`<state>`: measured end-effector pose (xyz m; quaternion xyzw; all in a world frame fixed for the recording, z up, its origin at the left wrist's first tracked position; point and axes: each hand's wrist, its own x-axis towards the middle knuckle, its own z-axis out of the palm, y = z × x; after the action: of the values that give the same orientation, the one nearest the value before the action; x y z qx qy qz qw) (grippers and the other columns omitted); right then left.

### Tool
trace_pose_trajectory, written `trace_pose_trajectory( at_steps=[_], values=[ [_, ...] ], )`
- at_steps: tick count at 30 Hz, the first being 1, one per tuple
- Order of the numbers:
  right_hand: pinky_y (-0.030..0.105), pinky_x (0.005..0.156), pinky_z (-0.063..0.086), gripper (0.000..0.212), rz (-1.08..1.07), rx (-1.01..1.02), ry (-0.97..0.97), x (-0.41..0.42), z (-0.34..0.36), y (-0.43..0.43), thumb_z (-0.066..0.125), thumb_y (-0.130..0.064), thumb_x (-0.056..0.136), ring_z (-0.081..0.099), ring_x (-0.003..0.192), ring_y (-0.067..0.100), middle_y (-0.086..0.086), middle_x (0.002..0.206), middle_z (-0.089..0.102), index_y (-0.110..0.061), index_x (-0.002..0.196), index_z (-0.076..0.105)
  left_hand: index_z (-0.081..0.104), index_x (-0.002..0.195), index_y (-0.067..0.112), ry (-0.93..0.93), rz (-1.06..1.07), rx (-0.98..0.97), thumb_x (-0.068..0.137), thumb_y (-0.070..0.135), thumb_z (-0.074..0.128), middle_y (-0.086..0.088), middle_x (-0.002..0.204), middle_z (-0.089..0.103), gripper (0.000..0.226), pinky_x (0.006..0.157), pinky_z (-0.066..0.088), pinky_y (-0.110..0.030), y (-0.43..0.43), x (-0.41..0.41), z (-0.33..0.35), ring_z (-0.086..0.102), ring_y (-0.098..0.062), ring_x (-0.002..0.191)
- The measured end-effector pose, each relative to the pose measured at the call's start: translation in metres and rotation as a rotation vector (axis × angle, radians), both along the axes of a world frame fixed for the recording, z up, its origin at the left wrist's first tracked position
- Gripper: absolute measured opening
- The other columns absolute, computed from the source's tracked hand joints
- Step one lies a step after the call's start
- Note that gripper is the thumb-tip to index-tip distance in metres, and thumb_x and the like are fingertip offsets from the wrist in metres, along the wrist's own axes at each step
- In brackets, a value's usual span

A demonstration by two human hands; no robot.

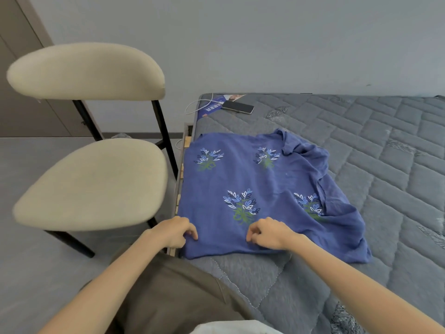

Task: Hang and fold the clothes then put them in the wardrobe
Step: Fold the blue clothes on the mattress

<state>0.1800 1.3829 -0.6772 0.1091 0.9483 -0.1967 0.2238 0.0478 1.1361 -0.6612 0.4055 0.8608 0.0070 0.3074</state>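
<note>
Blue floral-print top (260, 189) lies spread on grey quilted mattress (385, 153), near edge beside chair (91, 182). Left hand (175, 231) and right hand (269, 233) both pinch near hem, fingers curled closed on cloth. Fabric looks thin, limp, light, likely to wrinkle; best held at hem corners.

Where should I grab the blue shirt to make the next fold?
Take the blue shirt by its near hem, from the near side, where both hands already pinch it. That edge lies flat and straight along the mattress; the far right side is bunched and offers no clean edge.
</note>
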Motion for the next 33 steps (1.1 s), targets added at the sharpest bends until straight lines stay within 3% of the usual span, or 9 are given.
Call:
trace_pose_trajectory(
  at_steps=[5, 10, 13, 18, 21, 24, 29, 31, 33],
  values=[
    [0.030, 0.071, 0.038, 0.030, -0.067, -0.010, 0.179, -0.025, 0.006, 0.001, 0.042, -0.019, 0.085, 0.058, 0.095, 0.019, -0.014, 0.090, 0.063, -0.035, 0.100, 0.063, 0.060, 0.120, 0.024, 0.033, 0.140, 0.121, 0.089, 0.003, 0.037, 0.001, 0.120, 0.053, 0.044, 0.094, 0.044, -0.034, 0.015, -0.014, 0.004, 0.050, -0.016, 0.115],
    [0.030, 0.071, 0.041, 0.028, -0.180, 0.019, 0.266, -0.034, 0.010, 0.024, 0.044, -0.017, 0.088, 0.059, 0.097, 0.021, -0.010, 0.097, 0.063, -0.029, 0.105, 0.062, 0.047, 0.134, 0.023, 0.095, 0.150, 0.189, 0.094, 0.010, 0.039, -0.003, 0.135, 0.043, 0.043, 0.096, 0.040, -0.039, 0.057, -0.013, 0.003, 0.040, -0.026, 0.124],
    [0.032, 0.076, 0.045, 0.024, -0.260, 0.001, 0.271, -0.019, 0.014, 0.049, 0.046, -0.014, 0.087, 0.058, 0.093, 0.019, -0.009, 0.094, 0.058, -0.023, 0.103, 0.061, 0.042, 0.139, 0.023, 0.096, 0.103, 0.233, 0.094, 0.012, 0.039, -0.003, 0.140, 0.040, 0.046, 0.098, 0.039, -0.040, 0.095, -0.001, 0.002, 0.038, -0.026, 0.126],
    [0.028, 0.069, 0.039, 0.019, -0.385, 0.053, 0.264, 0.032, 0.014, 0.093, 0.049, -0.011, 0.083, 0.057, 0.091, 0.018, -0.007, 0.090, 0.059, -0.020, 0.097, 0.058, 0.042, 0.138, 0.022, 0.055, -0.033, 0.304, 0.095, 0.018, 0.043, -0.002, 0.139, 0.040, 0.044, 0.101, 0.037, -0.037, 0.152, 0.035, -0.006, 0.038, -0.026, 0.127],
    [0.036, 0.072, 0.046, 0.007, -0.573, 0.184, 0.335, 0.066, 0.014, 0.115, 0.052, -0.017, 0.086, 0.057, 0.096, 0.026, 0.002, 0.096, 0.061, -0.016, 0.091, 0.058, 0.042, 0.137, 0.023, 0.068, -0.110, 0.308, 0.094, 0.031, 0.049, -0.003, 0.134, 0.043, 0.045, 0.100, 0.038, -0.039, 0.178, 0.063, -0.010, 0.040, -0.025, 0.124],
    [0.043, 0.082, 0.042, 0.016, -0.840, 0.263, 0.427, 0.100, 0.003, 0.132, 0.055, -0.017, 0.089, 0.048, 0.108, 0.034, 0.013, 0.111, 0.054, -0.008, 0.102, 0.053, 0.042, 0.133, 0.021, 0.078, -0.127, 0.309, 0.089, 0.037, 0.055, -0.003, 0.128, 0.044, 0.048, 0.096, 0.040, -0.039, 0.197, 0.088, -0.012, 0.040, -0.025, 0.121],
    [0.040, 0.104, 0.027, 0.049, -1.159, 0.025, 0.201, 0.126, -0.020, 0.151, 0.055, -0.019, 0.090, 0.033, 0.129, 0.041, 0.025, 0.136, 0.041, 0.001, 0.133, 0.040, 0.036, 0.137, 0.020, 0.083, -0.227, 0.221, 0.085, 0.038, 0.061, -0.004, 0.130, 0.040, 0.061, 0.095, 0.040, -0.040, 0.209, 0.115, -0.020, 0.039, -0.026, 0.121],
    [0.039, 0.103, 0.030, 0.047, -1.194, -0.020, 0.160, 0.130, -0.026, 0.153, 0.058, -0.025, 0.089, 0.036, 0.128, 0.039, 0.021, 0.133, 0.047, -0.004, 0.129, 0.047, 0.034, 0.138, 0.019, 0.114, -0.243, 0.165, 0.088, 0.031, 0.060, -0.005, 0.132, 0.037, 0.058, 0.093, 0.040, -0.040, 0.210, 0.118, -0.024, 0.038, -0.027, 0.122],
    [0.041, 0.099, 0.035, 0.026, -1.232, -0.046, 0.108, 0.133, -0.026, 0.153, 0.057, -0.033, 0.089, 0.042, 0.123, 0.036, 0.015, 0.119, 0.055, -0.012, 0.103, 0.058, 0.040, 0.131, 0.016, 0.171, -0.228, 0.151, 0.090, 0.020, 0.057, -0.006, 0.129, 0.038, 0.045, 0.087, 0.041, -0.039, 0.209, 0.118, -0.027, 0.039, -0.027, 0.118]
  ],
)
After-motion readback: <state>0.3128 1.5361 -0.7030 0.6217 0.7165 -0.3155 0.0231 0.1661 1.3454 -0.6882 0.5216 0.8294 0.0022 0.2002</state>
